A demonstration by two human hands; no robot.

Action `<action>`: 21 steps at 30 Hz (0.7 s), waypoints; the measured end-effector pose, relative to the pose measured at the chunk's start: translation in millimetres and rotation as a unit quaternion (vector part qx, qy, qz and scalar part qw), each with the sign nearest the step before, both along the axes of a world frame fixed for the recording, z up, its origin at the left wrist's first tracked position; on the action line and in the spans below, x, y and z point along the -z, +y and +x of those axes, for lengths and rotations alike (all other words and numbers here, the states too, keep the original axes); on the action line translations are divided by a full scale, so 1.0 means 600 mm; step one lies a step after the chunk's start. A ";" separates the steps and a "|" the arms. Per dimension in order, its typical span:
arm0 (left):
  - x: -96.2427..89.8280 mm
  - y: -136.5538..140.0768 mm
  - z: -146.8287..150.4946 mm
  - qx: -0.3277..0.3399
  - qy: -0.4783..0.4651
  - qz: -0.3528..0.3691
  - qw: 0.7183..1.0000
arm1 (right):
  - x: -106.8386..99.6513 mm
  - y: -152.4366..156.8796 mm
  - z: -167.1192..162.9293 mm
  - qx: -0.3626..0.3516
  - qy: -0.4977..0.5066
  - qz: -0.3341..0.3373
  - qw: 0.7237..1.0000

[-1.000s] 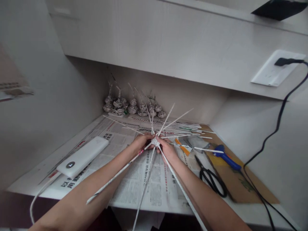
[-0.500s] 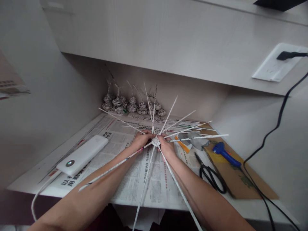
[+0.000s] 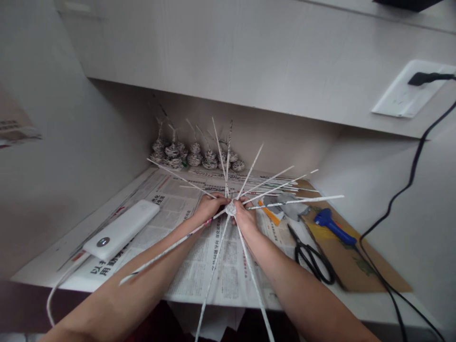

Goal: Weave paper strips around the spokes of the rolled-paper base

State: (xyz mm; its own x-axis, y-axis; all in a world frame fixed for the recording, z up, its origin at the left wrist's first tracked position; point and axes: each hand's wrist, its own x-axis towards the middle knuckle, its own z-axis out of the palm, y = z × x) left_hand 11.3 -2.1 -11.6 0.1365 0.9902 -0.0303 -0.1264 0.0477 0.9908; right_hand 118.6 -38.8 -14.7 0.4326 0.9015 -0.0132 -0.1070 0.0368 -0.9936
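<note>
Paper spokes (image 3: 320, 198) have swung round in the hands: one that crossed the blue glue gun (image 3: 335, 226) a second ago now points above its head.
Left hand (image 3: 210, 206) and right hand (image 3: 246, 216) both have their grip closed on the small woven disc (image 3: 231, 207) where the spokes meet, thumbs at its far edge; it is held over the newspaper (image 3: 231, 270) on the white surface (image 3: 35, 270), near the middle, with one spoke passing above the left forearm. Gourd-shaped woven pieces (image 3: 173, 156) stand along the back wall, black scissors (image 3: 301, 248) lie right of the hands, and a white power bank (image 3: 128, 225) lies to the left.
</note>
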 end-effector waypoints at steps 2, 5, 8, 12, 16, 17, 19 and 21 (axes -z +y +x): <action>0.002 0.001 0.000 -0.004 0.006 0.008 1.000 | -0.002 -0.001 -0.002 0.006 0.008 0.009 1.000; 0.004 0.004 -0.002 -0.004 0.000 0.013 1.000 | -0.004 -0.002 0.001 -0.006 0.015 0.008 1.000; 0.004 0.007 -0.006 0.020 -0.029 0.002 0.999 | -0.007 -0.002 0.007 -0.037 0.012 -0.004 0.999; -0.005 0.004 -0.013 0.056 -0.054 -0.034 0.996 | -0.006 0.000 0.015 -0.040 -0.001 0.001 0.999; -0.018 0.001 -0.021 0.107 -0.061 -0.070 0.990 | 0.002 0.007 0.019 -0.014 -0.025 0.013 1.000; -0.020 0.001 -0.024 0.132 -0.065 -0.074 0.986 | 0.004 0.008 0.019 -0.005 -0.035 0.020 0.999; -0.024 0.002 -0.028 0.183 -0.070 -0.069 0.978 | 0.007 0.009 0.020 0.005 -0.049 0.034 0.998; -0.026 0.003 -0.031 0.199 -0.061 -0.062 0.976 | 0.008 0.008 0.019 -0.001 -0.049 0.038 0.998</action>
State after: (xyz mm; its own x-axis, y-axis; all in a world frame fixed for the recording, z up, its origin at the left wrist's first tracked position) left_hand -7.1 -0.6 4.1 0.5195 0.8480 -0.1053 -0.1900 0.2348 0.9533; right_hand 130.2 -34.0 -19.7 0.4261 0.8994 0.0974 -0.0097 0.1122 -0.9936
